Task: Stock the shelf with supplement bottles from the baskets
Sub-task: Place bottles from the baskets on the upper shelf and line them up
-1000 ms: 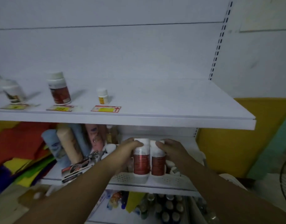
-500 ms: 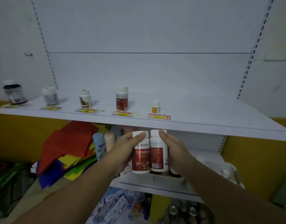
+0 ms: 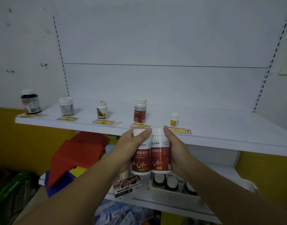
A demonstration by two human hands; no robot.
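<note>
Two white supplement bottles with red labels are held side by side just below the front edge of the white upper shelf point(image 3: 220, 127). My left hand point(image 3: 131, 146) grips the left red-label bottle point(image 3: 141, 159), thumb over its cap. My right hand point(image 3: 178, 150) grips the right red-label bottle point(image 3: 161, 156). A matching red-label bottle point(image 3: 140, 111) stands on the shelf right behind them, above a price tag. A white perforated basket point(image 3: 172, 195) with dark-capped bottles sits on the lower shelf under my hands.
Along the upper shelf stand a dark bottle point(image 3: 30, 102), a grey-label bottle point(image 3: 66, 107), a green-label bottle point(image 3: 102, 110) and a small yellow bottle point(image 3: 174, 120). Folded red and coloured sheets point(image 3: 78, 156) lie lower left. The shelf's right half is bare.
Both hands have lifted the two bottles from the lower shelf's basket up to the front edge of the upper shelf. The view has swung left, showing more bottles on the shelf.
</note>
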